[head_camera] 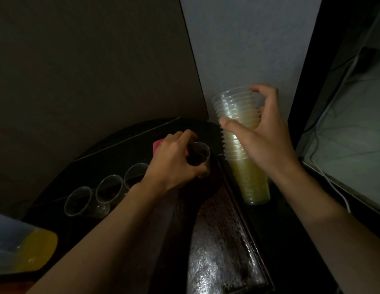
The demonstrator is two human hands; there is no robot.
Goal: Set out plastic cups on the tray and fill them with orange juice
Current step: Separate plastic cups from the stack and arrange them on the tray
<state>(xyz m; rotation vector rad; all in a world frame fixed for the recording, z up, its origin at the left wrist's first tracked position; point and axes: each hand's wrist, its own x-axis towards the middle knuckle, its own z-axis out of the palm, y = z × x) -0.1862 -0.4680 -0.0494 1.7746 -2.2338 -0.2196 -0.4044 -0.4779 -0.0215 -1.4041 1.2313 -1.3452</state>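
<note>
1. The left hand [174,166] grips one clear cup [200,151] by its side, upright, at the far corner of the tray [218,251] (whether it touches down, I cannot tell).
2. To its left, three cups [109,186] stand in a row on the tray.
3. The right hand [267,136] clasps a tall stack of cups [252,183], whose base is on the dark worktop [276,230] just beside the tray's right rim.
4. A jug of orange juice [28,247] sits at near left.

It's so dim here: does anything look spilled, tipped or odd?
Nothing stands out. Three empty cups stand in a row on the tray, the left hand holds a fourth cup, the right hand holds the stack. No spill shows.
</note>
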